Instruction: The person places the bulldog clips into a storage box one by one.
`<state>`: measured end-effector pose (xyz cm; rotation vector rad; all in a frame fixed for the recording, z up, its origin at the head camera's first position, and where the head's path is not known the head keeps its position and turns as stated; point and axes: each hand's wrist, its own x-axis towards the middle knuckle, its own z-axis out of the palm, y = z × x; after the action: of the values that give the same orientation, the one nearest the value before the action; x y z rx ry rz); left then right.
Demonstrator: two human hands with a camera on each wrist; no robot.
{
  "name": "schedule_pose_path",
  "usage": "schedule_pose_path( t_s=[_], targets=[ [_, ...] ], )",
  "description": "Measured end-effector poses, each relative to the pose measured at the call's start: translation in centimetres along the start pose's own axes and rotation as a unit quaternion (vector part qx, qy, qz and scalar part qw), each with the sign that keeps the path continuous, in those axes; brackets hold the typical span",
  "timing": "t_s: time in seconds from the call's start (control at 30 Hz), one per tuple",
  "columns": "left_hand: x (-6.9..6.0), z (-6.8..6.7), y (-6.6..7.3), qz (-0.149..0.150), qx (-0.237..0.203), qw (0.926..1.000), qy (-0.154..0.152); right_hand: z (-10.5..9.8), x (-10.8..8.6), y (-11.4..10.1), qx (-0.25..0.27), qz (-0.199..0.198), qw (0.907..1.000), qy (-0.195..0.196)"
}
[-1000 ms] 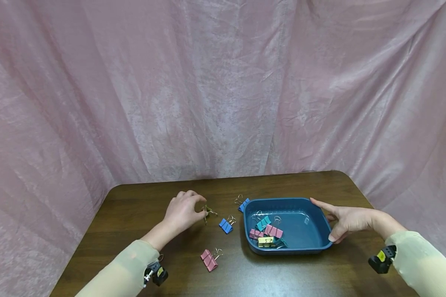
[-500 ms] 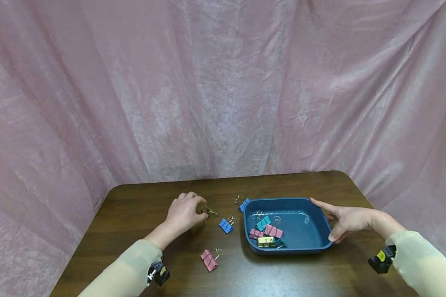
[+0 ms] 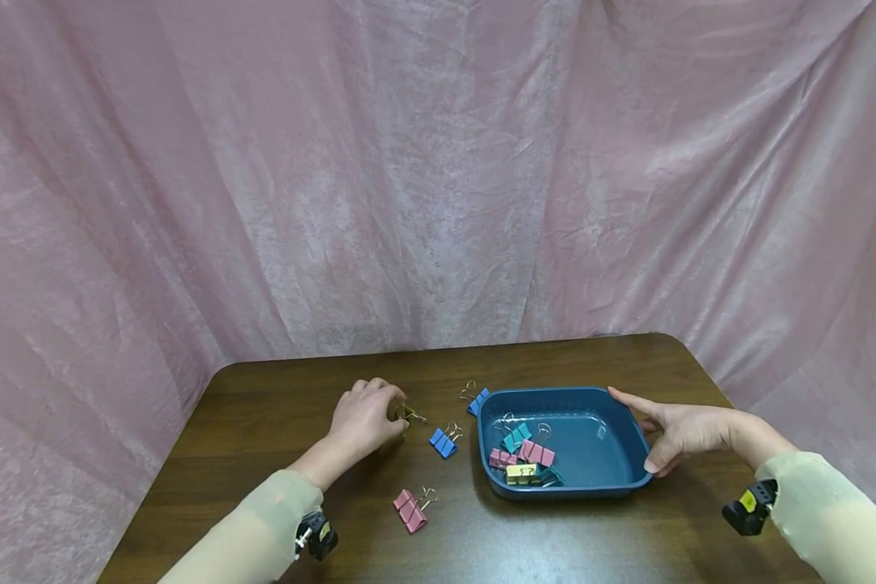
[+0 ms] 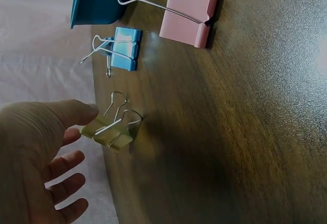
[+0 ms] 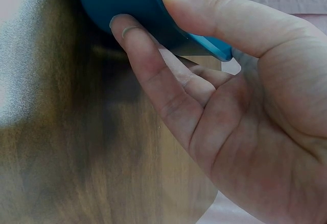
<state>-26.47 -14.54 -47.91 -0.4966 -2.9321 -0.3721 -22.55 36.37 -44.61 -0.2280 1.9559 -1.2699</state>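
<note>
A slim pinch on one clip, a broad hold on the tray.
Nearest, a pink binder clip (image 3: 410,513) lies on the wooden table (image 3: 263,422), where the left sleeve (image 3: 255,527) could brush it if that arm swung across. The right hand (image 3: 682,434), spread wide, grips the end of the blue tray (image 3: 594,446); pressing too hard on its rim might tip it and slide the clips inside (image 3: 536,453). Past the nearer blue clip (image 3: 443,444), the left hand (image 3: 361,414) narrowly pinches an olive-yellow binder clip (image 4: 107,136) by one end, so it could twist loose; whether it's off the wood, I can't tell. The farther blue clip (image 3: 480,401) sits by the tray's corner, easily nudged if the tray shifts.
</note>
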Motion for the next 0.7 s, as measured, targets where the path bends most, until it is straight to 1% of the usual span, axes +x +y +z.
schedule_pose_path(
  t_s=[0.37, 0.7],
  targets=[
    [0.19, 0.68, 0.22, -0.009, 0.014, 0.9998, 0.007, 0.04, -0.08, -0.06, -0.01, -0.001, 0.9999, 0.006],
    [0.25, 0.64, 0.07, -0.014, 0.015, 0.9998, 0.007, 0.13, -0.05, -0.07, -0.005, 0.002, 1.0, 0.005]
  ],
)
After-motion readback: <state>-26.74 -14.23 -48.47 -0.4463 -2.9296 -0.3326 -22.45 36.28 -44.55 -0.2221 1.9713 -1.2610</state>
